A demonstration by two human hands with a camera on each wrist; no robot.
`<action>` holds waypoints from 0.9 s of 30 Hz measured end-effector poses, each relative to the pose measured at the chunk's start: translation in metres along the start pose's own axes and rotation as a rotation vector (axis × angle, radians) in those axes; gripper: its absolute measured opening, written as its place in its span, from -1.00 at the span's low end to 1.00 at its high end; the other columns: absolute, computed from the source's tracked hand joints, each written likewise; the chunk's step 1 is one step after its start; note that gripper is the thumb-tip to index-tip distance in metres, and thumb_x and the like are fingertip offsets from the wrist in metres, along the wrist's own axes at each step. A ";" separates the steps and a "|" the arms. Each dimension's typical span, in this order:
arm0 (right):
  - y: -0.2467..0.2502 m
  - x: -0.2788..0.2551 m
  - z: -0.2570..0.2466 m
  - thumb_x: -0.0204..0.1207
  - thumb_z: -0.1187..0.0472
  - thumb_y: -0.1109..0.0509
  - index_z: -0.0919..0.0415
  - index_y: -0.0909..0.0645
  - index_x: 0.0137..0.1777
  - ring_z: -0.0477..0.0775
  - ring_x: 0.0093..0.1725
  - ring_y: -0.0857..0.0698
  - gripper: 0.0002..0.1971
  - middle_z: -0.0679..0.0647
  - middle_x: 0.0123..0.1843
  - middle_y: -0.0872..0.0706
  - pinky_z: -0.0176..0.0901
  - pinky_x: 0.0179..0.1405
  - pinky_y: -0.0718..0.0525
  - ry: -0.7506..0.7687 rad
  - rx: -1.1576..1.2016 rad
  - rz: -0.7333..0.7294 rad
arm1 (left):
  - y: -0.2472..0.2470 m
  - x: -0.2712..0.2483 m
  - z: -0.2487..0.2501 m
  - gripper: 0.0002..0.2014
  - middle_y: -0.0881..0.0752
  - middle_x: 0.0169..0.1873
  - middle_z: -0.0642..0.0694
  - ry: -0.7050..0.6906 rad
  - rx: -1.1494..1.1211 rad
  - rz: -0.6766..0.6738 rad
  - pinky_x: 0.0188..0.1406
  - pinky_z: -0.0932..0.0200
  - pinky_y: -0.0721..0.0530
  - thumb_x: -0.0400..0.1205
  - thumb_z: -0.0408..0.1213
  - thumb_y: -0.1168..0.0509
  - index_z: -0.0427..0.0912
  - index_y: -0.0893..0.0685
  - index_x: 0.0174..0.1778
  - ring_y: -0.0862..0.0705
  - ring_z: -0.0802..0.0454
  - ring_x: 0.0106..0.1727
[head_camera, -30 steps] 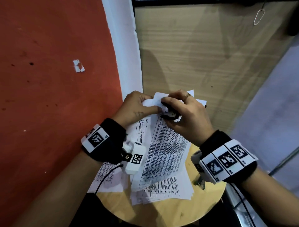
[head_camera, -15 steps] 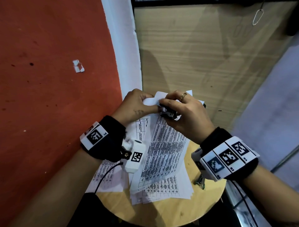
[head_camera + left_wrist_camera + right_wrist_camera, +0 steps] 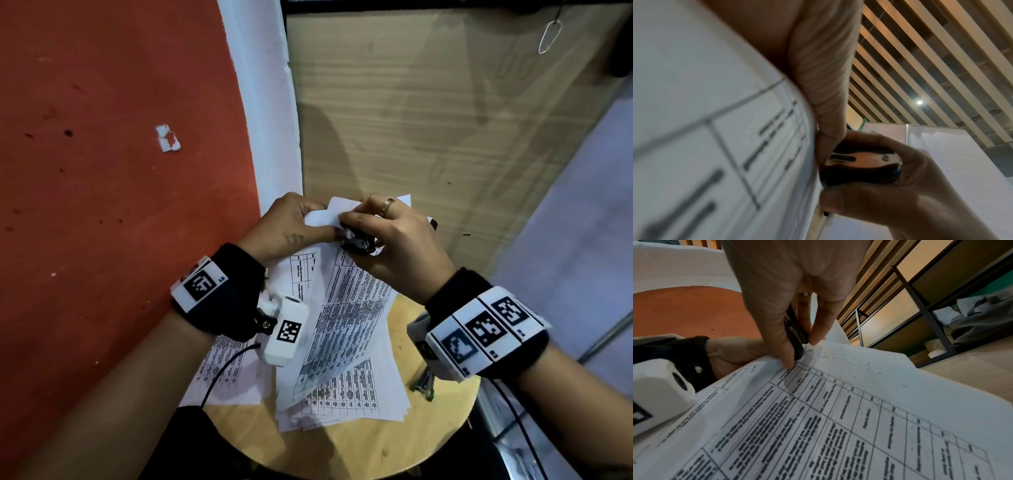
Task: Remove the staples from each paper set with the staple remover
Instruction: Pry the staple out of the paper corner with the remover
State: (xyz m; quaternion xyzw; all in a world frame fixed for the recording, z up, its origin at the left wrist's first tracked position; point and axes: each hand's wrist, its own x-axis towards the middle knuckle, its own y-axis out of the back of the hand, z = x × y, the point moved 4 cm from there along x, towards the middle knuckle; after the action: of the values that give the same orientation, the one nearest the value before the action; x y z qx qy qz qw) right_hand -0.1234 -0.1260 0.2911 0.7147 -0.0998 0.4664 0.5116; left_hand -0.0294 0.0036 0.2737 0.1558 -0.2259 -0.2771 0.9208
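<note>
1. the left hand pinches the top corner of a paper set, lifted over the round table.
2. the right hand grips the black staple remover at that corner.
3. more printed sheets lie beneath on the table.

Both forearms are extended forward, with the hands brought together until they touch. The left hand is curled, its fingers and thumb pinched on the top corner of a paper set. The right hand is closed around a staple remover, thumb below, index finger above. A ring is worn on one right finger. Black bands are strapped around both wrists.
</note>
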 end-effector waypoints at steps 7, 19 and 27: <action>-0.003 -0.002 0.002 0.14 0.34 -0.50 0.29 -0.75 -0.01 0.28 -0.22 -0.71 -0.65 0.20 -0.15 -0.73 -0.03 -0.43 -0.70 0.021 -0.029 -0.023 | -0.003 0.000 -0.006 -0.53 -0.66 -0.31 -0.20 0.037 0.004 -0.021 -0.15 0.03 -0.50 0.22 0.05 -0.52 -0.33 -0.74 -0.25 -0.57 0.02 -0.21; -0.004 -0.001 0.003 0.18 0.28 -0.47 0.28 -0.77 -0.11 0.27 -0.32 -0.69 -0.75 0.19 -0.25 -0.71 -0.13 -0.41 -0.66 -0.036 -0.037 0.002 | -0.004 -0.002 0.000 -0.80 -0.73 -0.26 -0.24 0.095 -0.072 -0.061 -0.15 0.08 -0.56 0.33 -0.21 -0.54 -0.26 -0.78 -0.26 -0.63 0.01 -0.22; -0.004 -0.006 0.011 0.23 0.25 -0.54 0.22 -0.78 -0.02 -0.06 -0.22 -0.65 -0.72 0.11 -0.21 -0.73 -0.24 -0.20 -0.62 -0.221 0.241 0.077 | -0.007 -0.011 0.005 -0.85 -0.81 -0.30 0.02 0.095 -0.276 -0.085 -0.18 0.32 -0.71 0.52 -0.52 -0.35 -0.21 -0.74 -0.11 -0.74 0.20 -0.25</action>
State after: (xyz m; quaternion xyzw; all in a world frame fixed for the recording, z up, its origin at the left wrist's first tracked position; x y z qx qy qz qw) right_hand -0.1179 -0.1353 0.2839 0.8134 -0.1260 0.4128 0.3900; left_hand -0.0433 0.0034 0.2716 0.0503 -0.1352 -0.3368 0.9305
